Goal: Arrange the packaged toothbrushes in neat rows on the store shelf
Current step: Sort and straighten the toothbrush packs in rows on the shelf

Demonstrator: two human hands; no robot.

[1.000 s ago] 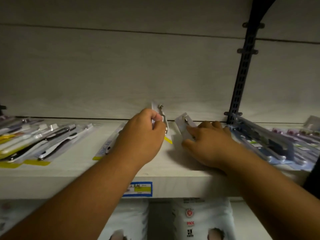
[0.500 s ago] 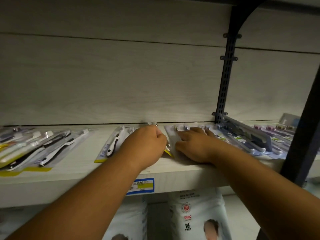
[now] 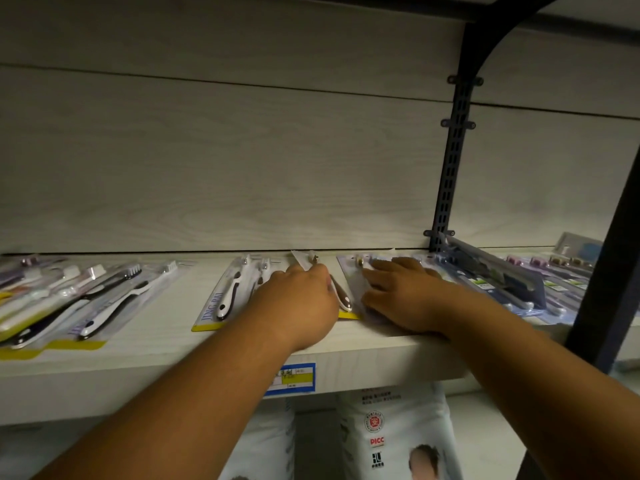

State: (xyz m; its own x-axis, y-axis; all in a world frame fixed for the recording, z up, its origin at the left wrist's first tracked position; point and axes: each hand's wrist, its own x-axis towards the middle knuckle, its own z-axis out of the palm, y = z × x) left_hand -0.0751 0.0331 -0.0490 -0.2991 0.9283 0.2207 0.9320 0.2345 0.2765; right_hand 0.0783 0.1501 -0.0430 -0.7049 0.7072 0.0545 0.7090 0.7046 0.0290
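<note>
A pale wooden shelf carries packaged toothbrushes lying flat. My left hand grips a clear pack with a brown-handled brush, its top edge sticking out past my fingers. That pack lies low over the shelf, partly on top of a pack with a white-and-black brush and yellow base. My right hand rests flat, fingers spread, on a bluish pack just to the right. Both hands hide much of the packs beneath them.
A loose pile of packs lies at the left, and another group at the right by the black slotted upright. A dark post crosses the right edge. A price label sits on the shelf front; white bags stand below.
My left hand has lowered the brown-handled pack from a raised tilt down close to the shelf. My right hand has stayed on its pack, which now lies flatter.
</note>
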